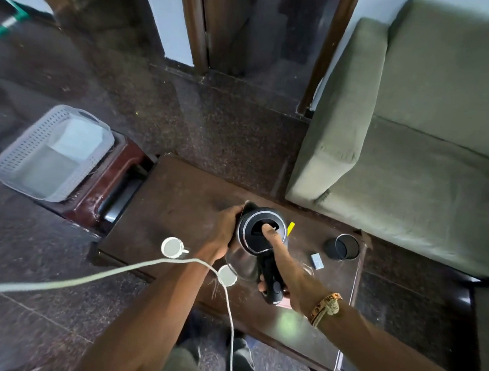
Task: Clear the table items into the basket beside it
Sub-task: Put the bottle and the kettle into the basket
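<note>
Right hand gripping kettle, left hand cupping

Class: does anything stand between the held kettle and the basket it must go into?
Nothing visible does: bare table top lies between the kettle and the basket; the white cup sits to the near side of that line.

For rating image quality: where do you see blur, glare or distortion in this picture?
Head view: wide-angle distortion bends the door frames and sofa; the basket is blurred; a pale glare patch lies on the table near the right hand; the kettle looks fairly sharp.
</note>
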A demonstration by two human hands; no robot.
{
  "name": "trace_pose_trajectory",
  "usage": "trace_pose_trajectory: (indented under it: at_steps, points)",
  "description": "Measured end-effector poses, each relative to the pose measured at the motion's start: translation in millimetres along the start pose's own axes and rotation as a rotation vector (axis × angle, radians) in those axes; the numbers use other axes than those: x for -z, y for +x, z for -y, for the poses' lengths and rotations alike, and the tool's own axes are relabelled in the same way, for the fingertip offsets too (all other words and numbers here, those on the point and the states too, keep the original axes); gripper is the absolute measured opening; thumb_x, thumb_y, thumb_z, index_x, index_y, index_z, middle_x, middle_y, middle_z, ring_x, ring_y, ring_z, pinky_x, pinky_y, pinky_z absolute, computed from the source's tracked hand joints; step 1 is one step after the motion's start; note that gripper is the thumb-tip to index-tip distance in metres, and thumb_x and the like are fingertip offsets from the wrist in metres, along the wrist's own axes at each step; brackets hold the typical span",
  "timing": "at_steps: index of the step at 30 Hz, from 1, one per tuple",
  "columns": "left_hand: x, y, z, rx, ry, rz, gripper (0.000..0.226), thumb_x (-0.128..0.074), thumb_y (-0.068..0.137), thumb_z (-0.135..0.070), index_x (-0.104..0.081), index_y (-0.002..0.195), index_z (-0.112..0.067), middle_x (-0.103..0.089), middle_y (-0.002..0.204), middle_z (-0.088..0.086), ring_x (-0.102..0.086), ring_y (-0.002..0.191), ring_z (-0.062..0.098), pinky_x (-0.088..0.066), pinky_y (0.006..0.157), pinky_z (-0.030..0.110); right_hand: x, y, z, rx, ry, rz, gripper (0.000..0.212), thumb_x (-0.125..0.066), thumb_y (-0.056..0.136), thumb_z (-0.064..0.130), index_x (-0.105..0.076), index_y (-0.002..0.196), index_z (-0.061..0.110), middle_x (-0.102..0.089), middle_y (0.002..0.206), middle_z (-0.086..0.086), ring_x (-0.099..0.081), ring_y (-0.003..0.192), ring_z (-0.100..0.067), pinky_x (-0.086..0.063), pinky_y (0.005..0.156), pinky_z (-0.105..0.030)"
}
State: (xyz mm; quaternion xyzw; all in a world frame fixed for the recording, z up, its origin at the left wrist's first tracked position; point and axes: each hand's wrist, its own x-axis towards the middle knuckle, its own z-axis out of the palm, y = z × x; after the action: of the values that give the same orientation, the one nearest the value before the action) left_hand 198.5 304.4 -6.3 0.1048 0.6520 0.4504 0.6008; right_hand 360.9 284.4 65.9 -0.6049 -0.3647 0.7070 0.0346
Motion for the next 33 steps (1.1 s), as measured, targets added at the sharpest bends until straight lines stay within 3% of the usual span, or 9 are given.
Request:
trace_pose_trajectory:
  at_steps: [5,8,12,16,18,23,27,30,33]
  points:
    - [43,-29,-2,-0.083,0.038,-0.008,0.038,-0.056,0.083,-0.043,-0.08,0.089,-0.014,-0.077,0.093,0.011,-0.072,0.092,0.024,-0.055,0.089,0.043,-43,-4,-10,-0.005,-0.106,0.003,0.114,-0.051,0.049,0.102,-0.073,0.097,0.001,-0.067,0.071,-0.026,-0.063,0.057,-0.029,-0.052,0.057,-0.032]
    - [83,-46,-3,-0.085,-0.029,-0.083,0.039,-0.062,0.074,-0.045,-0.08,0.083,-0.012,-0.077,0.089,0.012,-0.072,0.091,0.029,-0.057,0.085,0.043,-78,-11,-14,-0.02,-0.195,-0.012,0.115,-0.053,0.043,0.102,-0.074,0.086,-0.002,-0.069,0.069,-0.022,-0.065,0.057,-0.029,-0.05,0.054,-0.03]
    - [151,-72,-1,-0.084,-0.116,-0.133,0.03,-0.063,0.076,-0.039,-0.079,0.07,-0.014,-0.074,0.072,0.01,-0.068,0.064,0.02,-0.053,0.058,0.029,-142,-27,-16,-0.002,-0.338,0.021,0.099,-0.041,0.056,0.103,-0.07,0.064,0.009,-0.069,0.069,-0.02,-0.062,0.057,-0.024,-0.046,0.058,-0.029]
    - [229,-102,-1,-0.12,-0.141,-0.246,0.028,-0.063,0.077,-0.037,-0.075,0.062,-0.016,-0.07,0.063,0.006,-0.061,0.053,0.014,-0.046,0.046,0.025,-219,-40,-19,-0.041,-0.404,0.023,0.093,-0.042,0.062,0.099,-0.065,0.054,0.01,-0.065,0.065,-0.015,-0.053,0.041,-0.018,-0.039,0.044,-0.021]
    - [266,-117,-4,-0.122,-0.166,-0.261,0.027,-0.064,0.078,-0.035,-0.074,0.063,-0.015,-0.069,0.065,0.008,-0.059,0.057,0.017,-0.046,0.052,0.029,-256,-45,-20,-0.038,-0.427,0.049,0.092,-0.041,0.061,0.099,-0.064,0.052,0.011,-0.064,0.067,-0.016,-0.054,0.046,-0.02,-0.041,0.049,-0.022]
    - [364,-161,-19,-0.17,-0.255,-0.306,0.024,-0.061,0.081,-0.025,-0.077,0.073,-0.009,-0.073,0.07,0.009,-0.063,0.06,0.019,-0.049,0.059,0.029,-351,-59,-17,0.059,-0.422,0.063,0.105,-0.059,0.056,0.095,-0.071,0.091,-0.004,-0.069,0.086,-0.031,-0.062,0.075,-0.036,-0.051,0.072,-0.047]
    - [429,-177,-32,-0.241,-0.316,-0.392,0.022,-0.059,0.086,-0.017,-0.075,0.078,-0.005,-0.072,0.069,0.011,-0.064,0.058,0.018,-0.049,0.053,0.023,-410,-70,-1,-0.017,-0.606,0.171,0.095,-0.043,0.05,0.105,-0.071,0.066,0.016,-0.067,0.069,-0.01,-0.065,0.077,-0.03,-0.054,0.083,-0.049]
    - [461,-174,-37,-0.206,-0.357,-0.409,0.025,-0.062,0.084,-0.024,-0.077,0.076,-0.006,-0.07,0.066,0.011,-0.062,0.058,0.02,-0.05,0.057,0.029,-440,-64,10,0.031,-0.598,0.223,0.092,-0.043,0.053,0.104,-0.069,0.074,0.018,-0.065,0.066,-0.004,-0.061,0.077,-0.029,-0.054,0.08,-0.058]
    - [487,-159,-42,-0.201,-0.41,-0.451,0.024,-0.065,0.081,-0.024,-0.079,0.084,-0.005,-0.075,0.083,0.019,-0.068,0.072,0.024,-0.056,0.072,0.04,-465,-49,19,0.047,-0.624,0.259,0.098,-0.04,0.052,0.105,-0.068,0.08,0.015,-0.062,0.066,-0.004,-0.059,0.077,-0.03,-0.054,0.08,-0.052]
